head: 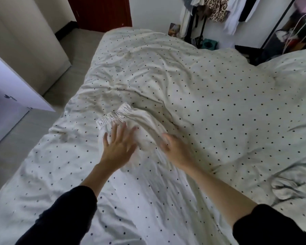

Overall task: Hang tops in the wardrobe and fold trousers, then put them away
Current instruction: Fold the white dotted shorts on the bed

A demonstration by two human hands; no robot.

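Dark sleeves (pixel 64 214) are seen lowest in the view, and from them two bare forearms are stretched forward over a dotted duvet (pixel 210 106) spread on the bed. On this duvet, near its left edge, a pair of pale trousers (pixel 145 128) is laid, already doubled into a compact bundle. The left hand (pixel 118 147) is pressed flat on the cloth, its fingers straight and spread, nothing being grasped. The right hand (pixel 173 147) is rested on the bundle's right edge; it is blurred, and whether its fingers are curled round a fold cannot be told.

The folding step is judged to be in hand and nearly done: the cloth is being flattened or smoothed. What is called for next is probably one more fold, or the bundle being gathered up from underneath with both hands so that it is kept from falling open, and then carried to storage.

The elastic waistband (pixel 116 114) is turned away from the person, toward the upper left. The long axis of the bundle is run obliquely, from that waistband down toward the lower right, where the cloth is lost against the bedding. A clothes rail (pixel 219 11) with hung garments is seen beyond the bed.
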